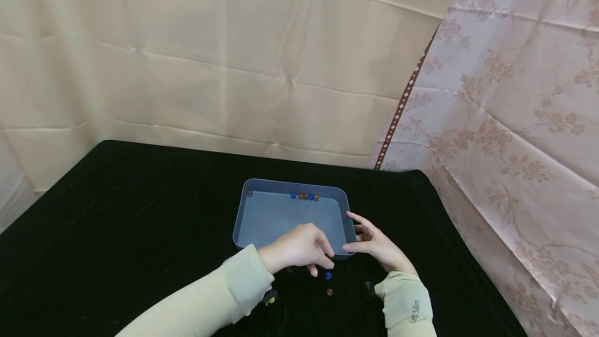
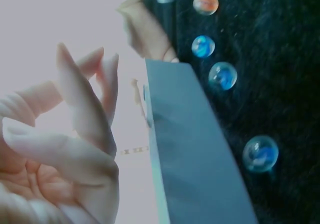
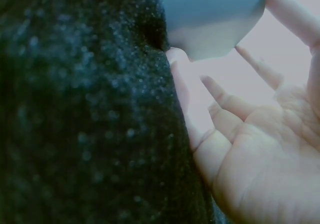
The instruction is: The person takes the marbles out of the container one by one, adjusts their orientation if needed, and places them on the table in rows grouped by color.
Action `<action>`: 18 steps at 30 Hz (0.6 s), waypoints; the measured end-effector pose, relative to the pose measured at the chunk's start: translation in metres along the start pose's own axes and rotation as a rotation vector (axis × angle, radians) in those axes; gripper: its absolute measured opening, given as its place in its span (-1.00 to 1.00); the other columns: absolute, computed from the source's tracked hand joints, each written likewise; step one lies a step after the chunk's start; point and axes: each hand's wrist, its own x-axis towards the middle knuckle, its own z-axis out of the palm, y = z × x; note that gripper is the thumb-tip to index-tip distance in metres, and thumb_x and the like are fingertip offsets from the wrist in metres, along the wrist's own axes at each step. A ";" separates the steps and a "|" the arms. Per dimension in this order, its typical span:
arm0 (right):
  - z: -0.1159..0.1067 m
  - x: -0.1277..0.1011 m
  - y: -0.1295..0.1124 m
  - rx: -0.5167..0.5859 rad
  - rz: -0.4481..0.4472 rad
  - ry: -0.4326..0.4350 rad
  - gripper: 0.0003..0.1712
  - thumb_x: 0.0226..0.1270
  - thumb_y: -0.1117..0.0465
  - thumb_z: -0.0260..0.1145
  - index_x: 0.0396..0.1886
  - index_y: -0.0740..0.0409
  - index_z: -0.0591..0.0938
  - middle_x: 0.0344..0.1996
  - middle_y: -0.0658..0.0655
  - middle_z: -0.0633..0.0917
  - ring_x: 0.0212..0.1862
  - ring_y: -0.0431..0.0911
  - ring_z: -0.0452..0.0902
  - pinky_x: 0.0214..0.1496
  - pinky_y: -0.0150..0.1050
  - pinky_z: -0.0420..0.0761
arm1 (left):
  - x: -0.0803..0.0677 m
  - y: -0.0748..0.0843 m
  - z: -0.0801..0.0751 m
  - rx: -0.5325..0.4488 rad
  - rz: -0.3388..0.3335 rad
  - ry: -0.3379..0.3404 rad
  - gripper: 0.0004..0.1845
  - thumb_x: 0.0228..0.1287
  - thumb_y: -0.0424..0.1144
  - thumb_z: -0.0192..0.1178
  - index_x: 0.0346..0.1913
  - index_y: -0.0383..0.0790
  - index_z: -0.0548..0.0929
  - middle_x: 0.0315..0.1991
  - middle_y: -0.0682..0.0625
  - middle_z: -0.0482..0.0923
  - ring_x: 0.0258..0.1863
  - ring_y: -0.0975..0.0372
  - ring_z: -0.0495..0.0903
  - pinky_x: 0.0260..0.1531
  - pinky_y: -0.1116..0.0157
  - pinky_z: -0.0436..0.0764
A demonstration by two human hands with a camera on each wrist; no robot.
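Note:
A shallow blue-grey tray lies on the black cloth. My right hand spreads around its near right corner, thumb and fingertips touching the rim and outer wall; the right wrist view shows its long, loosely extended fingers against the tray. Over the tray's near edge hovers my left hand, its fingers loosely bent and nothing visible between them. In front of the tray, near that hand, lie a blue marble and a brown marble. Clear marbles with blue swirls show in the left wrist view, outside the tray wall.
Inside the tray, several blue and brown marbles line up along the far wall, and a lone brown marble sits in the far left corner. Black cloth covers the table. Behind it hang a beige curtain and a floral one.

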 end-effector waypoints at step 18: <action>0.001 0.000 -0.002 -0.011 0.023 0.021 -0.05 0.24 0.21 0.40 0.56 -0.05 0.14 0.36 0.42 0.27 0.16 0.14 0.47 0.23 0.03 0.50 | 0.004 -0.014 -0.029 -0.144 0.003 0.066 -0.69 0.20 -0.23 0.38 -0.04 -0.31 0.68 -0.29 -0.20 0.75 -0.63 0.31 0.62 -0.33 0.34 0.67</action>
